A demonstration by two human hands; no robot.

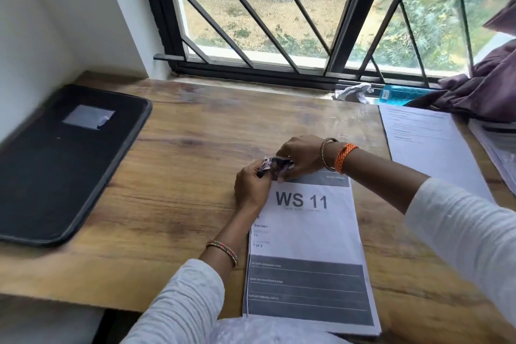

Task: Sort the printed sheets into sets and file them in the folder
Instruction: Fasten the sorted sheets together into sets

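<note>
Both hands, left hand point(252, 183) and right hand point(300, 155), pinch a small clip point(276, 166) on the WS 11 sheets point(307, 232).

Matt paper sheets point(307, 232) lie on grained wood table point(181, 176) beside matt black folder point(64, 165).

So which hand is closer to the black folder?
Left. The left hand is at the WS 11 sheet's top-left corner, on the black folder's side; the right hand is farther right.

Bright, soft daylight from the window point(279, 14) beyond the fingers point(282, 160), with pale glare on the tabletop point(173, 165) ahead of them, faint shadows beneath, motion blur throughout, wide-angle bending at the edges.
</note>
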